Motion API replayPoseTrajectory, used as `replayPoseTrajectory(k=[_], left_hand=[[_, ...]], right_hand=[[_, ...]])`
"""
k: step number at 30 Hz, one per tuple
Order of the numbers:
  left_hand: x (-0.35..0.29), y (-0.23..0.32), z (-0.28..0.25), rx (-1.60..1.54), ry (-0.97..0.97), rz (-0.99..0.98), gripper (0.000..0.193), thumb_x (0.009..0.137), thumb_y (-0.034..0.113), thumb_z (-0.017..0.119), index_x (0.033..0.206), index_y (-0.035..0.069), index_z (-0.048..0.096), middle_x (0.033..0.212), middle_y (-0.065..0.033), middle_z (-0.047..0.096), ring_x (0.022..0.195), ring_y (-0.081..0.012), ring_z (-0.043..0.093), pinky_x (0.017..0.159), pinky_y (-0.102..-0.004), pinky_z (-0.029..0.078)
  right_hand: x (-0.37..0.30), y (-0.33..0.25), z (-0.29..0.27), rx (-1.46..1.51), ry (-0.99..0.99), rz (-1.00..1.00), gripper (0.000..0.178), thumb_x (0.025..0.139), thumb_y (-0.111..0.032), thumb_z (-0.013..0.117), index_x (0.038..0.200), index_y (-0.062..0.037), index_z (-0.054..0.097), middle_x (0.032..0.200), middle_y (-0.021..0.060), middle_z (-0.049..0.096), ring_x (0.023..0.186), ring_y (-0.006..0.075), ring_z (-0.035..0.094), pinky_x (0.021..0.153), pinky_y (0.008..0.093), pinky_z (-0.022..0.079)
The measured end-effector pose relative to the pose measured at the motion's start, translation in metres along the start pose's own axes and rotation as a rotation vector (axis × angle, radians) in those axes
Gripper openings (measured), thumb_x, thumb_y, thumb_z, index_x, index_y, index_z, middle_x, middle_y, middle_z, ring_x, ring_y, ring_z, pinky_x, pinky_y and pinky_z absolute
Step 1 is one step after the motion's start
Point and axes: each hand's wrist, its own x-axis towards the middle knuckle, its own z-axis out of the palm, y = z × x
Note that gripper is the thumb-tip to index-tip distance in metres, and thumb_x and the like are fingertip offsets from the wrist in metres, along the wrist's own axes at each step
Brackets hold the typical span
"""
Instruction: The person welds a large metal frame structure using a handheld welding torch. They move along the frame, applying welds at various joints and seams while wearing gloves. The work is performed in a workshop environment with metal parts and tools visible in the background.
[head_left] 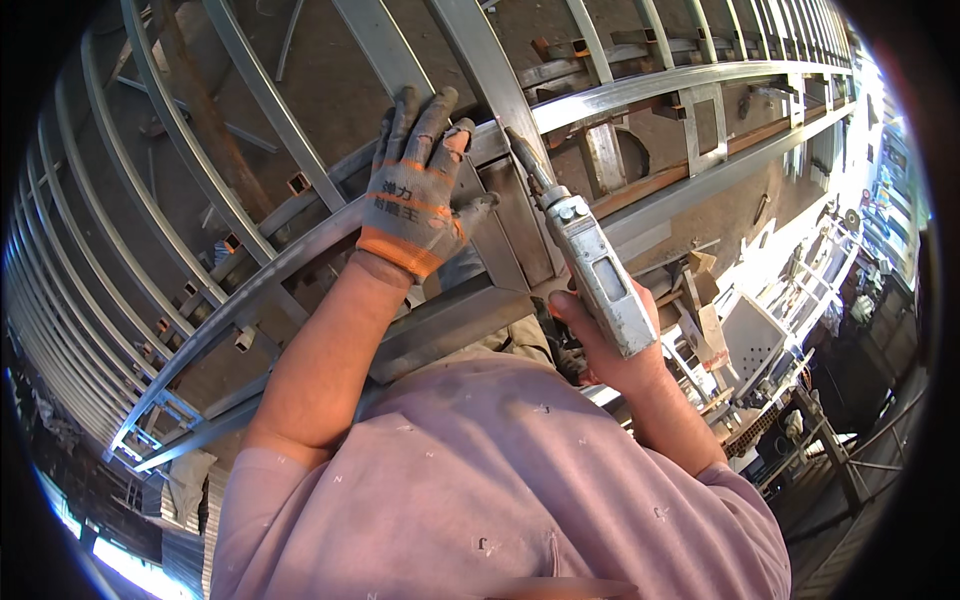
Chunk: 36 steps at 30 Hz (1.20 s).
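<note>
My left hand [415,205] wears a grey and orange work glove with worn fingertips. Its fingers lie stretched out over the steel tubes of a large metal frame [640,95], where upright bars meet a long rail. Bare of any glove, my right hand [608,368] grips a welding gun [605,270], a scuffed grey boxy tool with a narrow nozzle. The nozzle tip points away from me and reaches the joint beside a wide flat bar [485,60], just right of my left fingers. Whether the tip touches the metal, I cannot tell. My right fingers are partly hidden behind the tool.
Rows of parallel bars [185,130] stretch off to the left and right. A thick steel tube [450,325] crosses close in front of my body. At right are a white perforated panel [745,340], cardboard scraps [708,325] and workshop clutter. Brown ground shows between the bars.
</note>
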Motion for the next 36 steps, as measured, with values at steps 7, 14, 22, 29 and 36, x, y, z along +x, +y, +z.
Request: replayPoseTrajectory(k=[7,14,22,29,36], left_hand=[[0.0,0.001,-0.002,-0.036,-0.004,-0.003,0.09,0.077,0.04,0.095,0.154,0.009,0.06,0.174,-0.0182,0.042,0.165,-0.0476,0.03,0.135,-0.0621,0.03],[-0.001,0.0,0.0,-0.035,-0.014,-0.007,0.09,0.077,0.039,0.095,0.154,0.009,0.059,0.173,-0.0184,0.042,0.166,-0.047,0.03,0.136,-0.0619,0.029],[0.001,0.002,-0.002,-0.07,-0.017,-0.028,0.089,0.077,0.036,0.096,0.154,0.009,0.06,0.173,-0.0171,0.043,0.166,-0.0446,0.03,0.136,-0.0593,0.03],[0.001,0.002,0.0,-0.062,-0.028,-0.037,0.088,0.076,0.033,0.096,0.153,0.009,0.06,0.172,-0.0148,0.045,0.166,-0.0441,0.032,0.135,-0.0582,0.032],[0.003,0.001,0.002,-0.089,0.014,-0.016,0.088,0.073,0.03,0.097,0.15,0.008,0.06,0.17,-0.0152,0.048,0.163,-0.0452,0.036,0.134,-0.0609,0.033]], right_hand=[[0.001,-0.013,0.009,-0.06,0.015,0.076,0.033,0.098,-0.021,0.088,0.116,-0.0015,0.068,0.091,0.0143,0.078,0.081,0.0296,0.077,0.077,0.0392,0.06],[-0.001,-0.022,0.018,-0.222,0.05,0.02,0.031,0.097,-0.021,0.088,0.108,-0.0026,0.066,0.089,0.0176,0.077,0.084,0.0393,0.077,0.076,0.0419,0.06],[-0.006,-0.022,0.028,-0.297,0.128,-0.015,0.036,0.094,-0.027,0.089,0.106,-0.0025,0.065,0.089,0.0203,0.077,0.089,0.0437,0.078,0.077,0.0465,0.061],[-0.007,-0.019,0.031,-0.328,0.156,-0.053,0.037,0.094,-0.027,0.089,0.108,-0.0017,0.066,0.089,0.0217,0.077,0.089,0.044,0.078,0.078,0.0471,0.061],[-0.008,-0.019,0.033,-0.336,0.163,-0.072,0.036,0.094,-0.026,0.088,0.107,-0.0015,0.066,0.088,0.0213,0.076,0.088,0.0432,0.078,0.077,0.0464,0.061]])
